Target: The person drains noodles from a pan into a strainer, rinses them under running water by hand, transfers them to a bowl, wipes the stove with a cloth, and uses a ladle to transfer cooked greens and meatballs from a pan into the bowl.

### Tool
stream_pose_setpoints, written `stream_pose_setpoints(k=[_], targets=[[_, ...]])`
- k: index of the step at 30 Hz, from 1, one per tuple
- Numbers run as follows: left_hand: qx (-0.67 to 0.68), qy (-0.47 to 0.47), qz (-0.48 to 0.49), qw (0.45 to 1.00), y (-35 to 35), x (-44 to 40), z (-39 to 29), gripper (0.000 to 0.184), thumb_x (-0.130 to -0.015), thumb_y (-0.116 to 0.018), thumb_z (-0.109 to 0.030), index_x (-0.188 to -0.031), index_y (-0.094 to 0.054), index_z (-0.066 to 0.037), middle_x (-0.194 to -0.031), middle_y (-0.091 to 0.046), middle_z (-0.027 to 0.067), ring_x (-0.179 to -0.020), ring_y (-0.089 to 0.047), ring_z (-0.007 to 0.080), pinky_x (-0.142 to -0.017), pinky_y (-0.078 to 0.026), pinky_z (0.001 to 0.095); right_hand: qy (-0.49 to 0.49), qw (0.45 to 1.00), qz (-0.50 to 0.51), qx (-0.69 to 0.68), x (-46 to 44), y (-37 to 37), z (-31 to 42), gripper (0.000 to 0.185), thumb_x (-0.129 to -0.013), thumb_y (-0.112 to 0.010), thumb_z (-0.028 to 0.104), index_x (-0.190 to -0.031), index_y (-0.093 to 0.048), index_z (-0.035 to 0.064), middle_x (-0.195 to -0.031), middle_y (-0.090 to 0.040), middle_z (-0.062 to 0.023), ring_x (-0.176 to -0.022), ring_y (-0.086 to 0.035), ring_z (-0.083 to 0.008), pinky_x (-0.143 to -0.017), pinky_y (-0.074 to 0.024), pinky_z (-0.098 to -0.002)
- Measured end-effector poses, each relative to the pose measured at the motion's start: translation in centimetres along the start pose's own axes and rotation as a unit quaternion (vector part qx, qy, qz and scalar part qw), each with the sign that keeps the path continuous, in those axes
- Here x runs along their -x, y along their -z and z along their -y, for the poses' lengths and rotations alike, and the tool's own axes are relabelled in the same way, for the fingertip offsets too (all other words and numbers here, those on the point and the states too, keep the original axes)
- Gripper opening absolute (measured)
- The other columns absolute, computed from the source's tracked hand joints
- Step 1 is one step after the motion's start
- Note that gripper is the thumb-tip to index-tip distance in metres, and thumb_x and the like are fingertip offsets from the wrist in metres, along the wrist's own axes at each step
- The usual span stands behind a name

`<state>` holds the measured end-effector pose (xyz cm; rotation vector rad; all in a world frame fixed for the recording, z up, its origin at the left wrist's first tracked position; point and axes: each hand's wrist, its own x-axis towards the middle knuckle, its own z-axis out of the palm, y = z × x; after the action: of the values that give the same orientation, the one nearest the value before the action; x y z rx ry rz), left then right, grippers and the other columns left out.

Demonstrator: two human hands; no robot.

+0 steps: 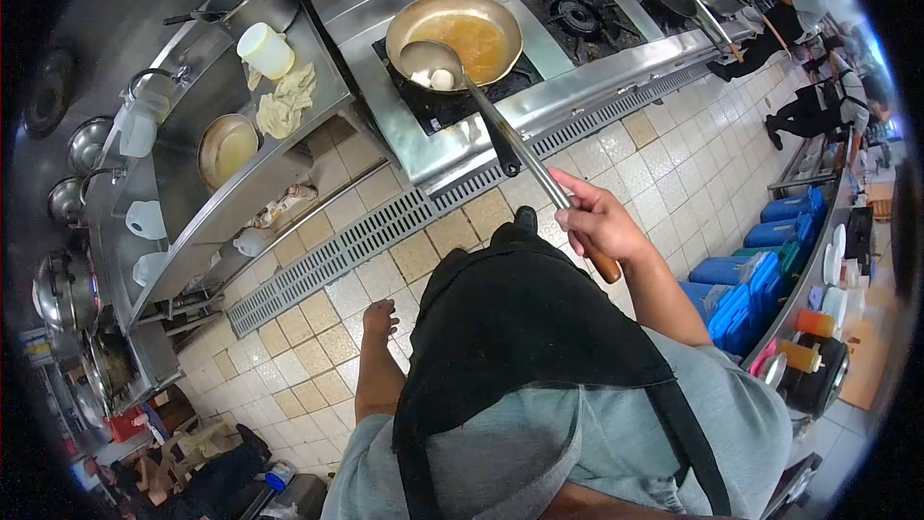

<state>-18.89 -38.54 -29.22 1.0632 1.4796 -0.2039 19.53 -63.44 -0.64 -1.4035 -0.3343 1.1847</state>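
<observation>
My right hand (599,221) is closed on the long metal handle of a ladle (515,142), near its wooden end. The ladle's bowl lies inside a frying pan (493,27) on the stove, with a small round white thing (442,79) at its rim. Amber liquid covers part of the pan's bottom. The pan's dark handle points toward me, beneath the ladle. My left hand (381,318) hangs low over the tiled floor with its fingers curled, and whether anything is in it is too small to tell.
Left of the stove, a steel counter (332,87) bears a pot (252,0), a pale yellow container (266,50), a cloth (287,104) and another pan (229,149). Blue bins (746,274) line the right side. People (823,106) stand at the far right; others are lower left.
</observation>
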Motion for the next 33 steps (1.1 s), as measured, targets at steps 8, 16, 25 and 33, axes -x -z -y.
stream_pose_setpoints(k=[8,16,25,33], targets=[[0.011,-0.006,0.009,1.0,0.1,0.6,0.5,0.034,-0.086,-0.061,-0.03,-0.111,-0.059,-0.006,-0.098,-0.064,0.0084,-0.066,-0.063,0.0197,-0.052,-0.047,0.0318,-0.024,0.947,0.029,-0.318,-2.7,-1.4,0.3,0.047,-0.092,-0.05,0.008,-0.138,-0.039,0.0138,-0.078,-0.052,-0.0075,-0.044,-0.047,-0.0103,-0.037,-0.0417,-0.0221],[0.007,0.011,0.028,1.0,0.4,1.8,3.7,0.031,-0.088,-0.057,-0.027,-0.112,-0.059,-0.007,-0.094,-0.063,0.0081,-0.063,-0.062,0.0191,-0.048,-0.046,0.0304,-0.002,0.916,0.078,-0.393,-2.0,-1.9,-0.6,0.04,-0.096,-0.043,0.008,-0.135,-0.04,0.014,-0.082,-0.051,-0.009,-0.045,-0.046,-0.011,-0.036,-0.0418,-0.0232],[-0.139,-0.033,0.077,0.987,0.3,0.9,4.2,0.033,-0.089,-0.054,-0.029,-0.111,-0.059,-0.006,-0.1,-0.063,0.0103,-0.066,-0.062,0.021,-0.049,-0.047,0.0331,0.047,0.891,0.066,-0.446,3.8,0.6,-0.1,0.049,-0.095,-0.042,0.007,-0.142,-0.03,0.012,-0.083,-0.05,-0.0107,-0.046,-0.048,-0.0125,-0.036,-0.0435,-0.0246],[-0.129,-0.036,0.073,0.988,-5.9,1.9,-3.8,0.04,-0.089,-0.056,-0.028,-0.121,-0.054,-0.005,-0.108,-0.061,0.0129,-0.072,-0.062,0.0252,-0.057,-0.048,0.0372,0.113,0.882,0.017,-0.456,12.0,7.6,-3.3,0.048,-0.093,-0.047,0.008,-0.139,-0.034,0.0125,-0.082,-0.051,-0.0082,-0.048,-0.05,-0.0112,-0.038,-0.0432,-0.0235]])
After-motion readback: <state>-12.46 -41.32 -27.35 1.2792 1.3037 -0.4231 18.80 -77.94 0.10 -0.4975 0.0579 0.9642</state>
